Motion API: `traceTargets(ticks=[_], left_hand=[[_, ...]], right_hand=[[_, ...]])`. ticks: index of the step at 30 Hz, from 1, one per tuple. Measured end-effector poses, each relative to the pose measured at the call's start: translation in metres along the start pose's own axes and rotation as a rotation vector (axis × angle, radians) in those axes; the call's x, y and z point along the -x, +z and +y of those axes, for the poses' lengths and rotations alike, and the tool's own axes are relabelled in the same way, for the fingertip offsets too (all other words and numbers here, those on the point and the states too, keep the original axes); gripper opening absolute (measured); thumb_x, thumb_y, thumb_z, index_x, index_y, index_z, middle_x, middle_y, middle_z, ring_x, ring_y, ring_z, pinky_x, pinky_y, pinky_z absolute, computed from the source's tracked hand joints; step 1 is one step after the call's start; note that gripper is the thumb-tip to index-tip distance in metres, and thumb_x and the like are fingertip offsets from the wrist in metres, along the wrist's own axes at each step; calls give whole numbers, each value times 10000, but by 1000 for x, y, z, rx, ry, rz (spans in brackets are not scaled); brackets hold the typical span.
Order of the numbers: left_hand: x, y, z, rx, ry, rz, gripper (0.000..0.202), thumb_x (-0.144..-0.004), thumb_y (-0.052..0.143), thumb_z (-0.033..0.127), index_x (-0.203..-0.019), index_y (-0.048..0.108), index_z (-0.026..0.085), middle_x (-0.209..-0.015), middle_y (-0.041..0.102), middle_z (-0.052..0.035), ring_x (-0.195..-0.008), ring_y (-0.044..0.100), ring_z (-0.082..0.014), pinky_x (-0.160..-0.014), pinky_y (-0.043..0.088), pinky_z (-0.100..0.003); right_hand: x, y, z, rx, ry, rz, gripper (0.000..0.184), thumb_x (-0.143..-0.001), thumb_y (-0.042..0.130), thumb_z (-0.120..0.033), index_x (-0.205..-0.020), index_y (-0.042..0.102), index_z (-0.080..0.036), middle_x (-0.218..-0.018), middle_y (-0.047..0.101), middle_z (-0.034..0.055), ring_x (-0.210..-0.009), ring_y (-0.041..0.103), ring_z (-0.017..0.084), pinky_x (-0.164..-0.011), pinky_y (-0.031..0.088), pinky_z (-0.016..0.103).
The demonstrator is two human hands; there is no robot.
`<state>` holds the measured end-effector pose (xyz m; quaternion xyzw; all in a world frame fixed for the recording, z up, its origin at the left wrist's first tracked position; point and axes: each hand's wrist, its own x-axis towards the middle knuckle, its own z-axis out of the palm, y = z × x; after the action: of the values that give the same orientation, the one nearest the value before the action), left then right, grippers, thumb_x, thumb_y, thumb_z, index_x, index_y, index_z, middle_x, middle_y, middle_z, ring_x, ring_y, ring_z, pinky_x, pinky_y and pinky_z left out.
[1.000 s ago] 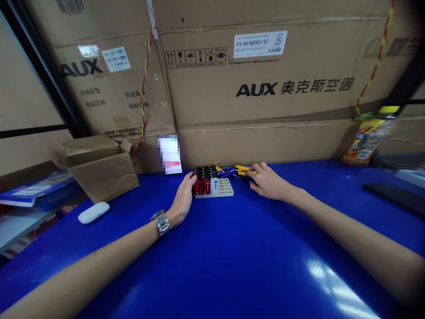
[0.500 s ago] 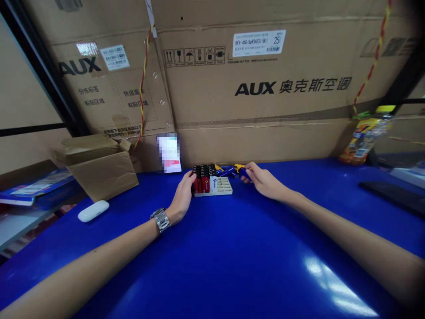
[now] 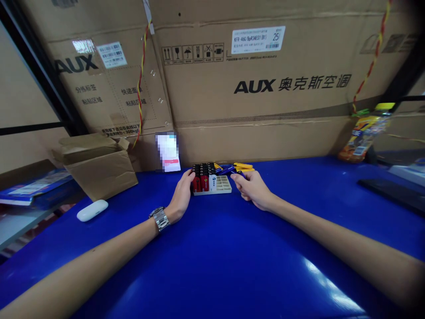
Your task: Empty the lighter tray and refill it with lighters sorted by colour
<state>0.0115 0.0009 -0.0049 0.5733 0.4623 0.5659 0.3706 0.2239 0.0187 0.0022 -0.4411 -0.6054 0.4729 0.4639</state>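
A cream tray [image 3: 212, 192] with small compartments stands near the back of the blue table. Red lighters [image 3: 200, 183] with black tops fill its left columns, and a white lighter [image 3: 212, 182] stands upright beside them. The compartments at the right front hold nothing. My left hand [image 3: 181, 192] rests against the tray's left side, its fingers stretched out along the lighters. Just right of the tray, my right hand [image 3: 254, 189] pinches a dark blue lighter [image 3: 239, 174], largely covered by the fingers. Behind it lie loose blue lighters [image 3: 227, 170] and yellow lighters [image 3: 244, 166].
A lit phone [image 3: 168, 153] leans against the large cardboard box [image 3: 265, 124] at the back. To the left are a small open carton [image 3: 101, 170] and a white case [image 3: 92, 210]. A drink bottle [image 3: 364, 135] and a black flat object [image 3: 392, 195] are at right.
My right hand has drawn back from the loose pile toward the tray's right end, bringing a blue lighter with it. More of the yellow lighters shows. My left hand stays at the tray.
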Motion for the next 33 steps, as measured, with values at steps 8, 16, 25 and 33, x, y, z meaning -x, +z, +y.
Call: traceTargets(ticks=[8, 16, 25, 33], left_hand=[[2, 1, 4, -1, -9, -8, 429, -889, 424, 426, -1220, 557, 188, -1339, 552, -78, -1237, 495, -265, -1051, 361, -423], [2, 0, 4, -17, -23, -12, 454, -899, 415, 418, -1259, 522, 162, -1359, 530, -90, -1250, 480, -251, -1048, 362, -394], [3, 2, 4, -6, -42, 4, 436, -886, 448, 404, -1245, 524, 169, -1346, 535, -96, -1240, 480, -261, -1040, 352, -407], [6, 2, 9, -47, -19, -129, 514, -772, 625, 378, -1244, 541, 190, -1306, 543, -112, -1212, 486, -279, -1056, 341, -418]], right_hand=[[0, 1, 0, -22, 30, 1, 355, -798, 562, -396, -557, 368, -221, -397, 302, -91, -279, 242, 31, -266, 188, 193], [1, 0, 4, 64, -31, 35, 323, -766, 623, -356, -591, 386, -224, -403, 326, -88, -287, 291, 49, -278, 219, 207], [-6, -2, -3, -309, -99, -36, 415, -843, 458, -569, -808, 589, -178, -612, 487, -1, -506, 436, 107, -477, 358, 271], [-13, -13, 0, -4, -301, 155, 284, -712, 692, -418, -785, 549, -184, -704, 521, -15, -631, 451, 111, -601, 365, 289]])
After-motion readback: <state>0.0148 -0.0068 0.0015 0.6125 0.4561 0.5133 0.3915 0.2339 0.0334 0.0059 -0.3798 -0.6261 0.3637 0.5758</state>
